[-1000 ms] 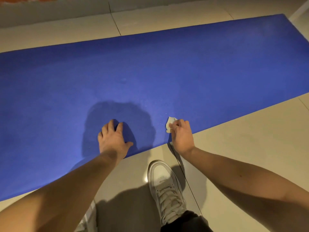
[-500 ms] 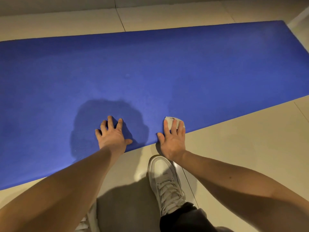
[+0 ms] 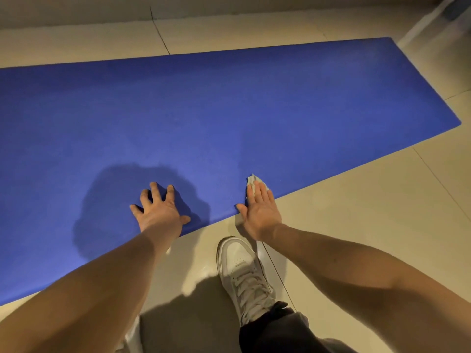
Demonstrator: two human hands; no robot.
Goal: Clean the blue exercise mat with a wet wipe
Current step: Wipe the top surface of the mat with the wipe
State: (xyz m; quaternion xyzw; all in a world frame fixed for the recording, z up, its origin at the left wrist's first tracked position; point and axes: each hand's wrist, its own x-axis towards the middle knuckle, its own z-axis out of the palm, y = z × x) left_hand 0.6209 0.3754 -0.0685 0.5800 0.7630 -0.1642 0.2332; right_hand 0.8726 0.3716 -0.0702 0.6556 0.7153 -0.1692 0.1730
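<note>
The blue exercise mat [image 3: 229,110] lies flat on the tiled floor and runs across the whole view. My left hand [image 3: 159,208] rests palm down on the mat near its front edge, fingers spread, holding nothing. My right hand [image 3: 260,208] lies flat over the mat's front edge, fingers straight, pressing a crumpled white wet wipe [image 3: 252,179] onto the mat. Only the far tip of the wipe shows beyond my fingertips.
My white sneaker [image 3: 242,271] stands on the beige tiles just in front of the mat, between my arms. A wall base runs along the back. A pale strip [image 3: 420,24] sits at the top right corner beyond the mat's end.
My right hand went from pinching the wipe to lying flat on it and slid slightly right along the front edge. My left hand stays planted. The view has shifted, showing the mat's right end.
</note>
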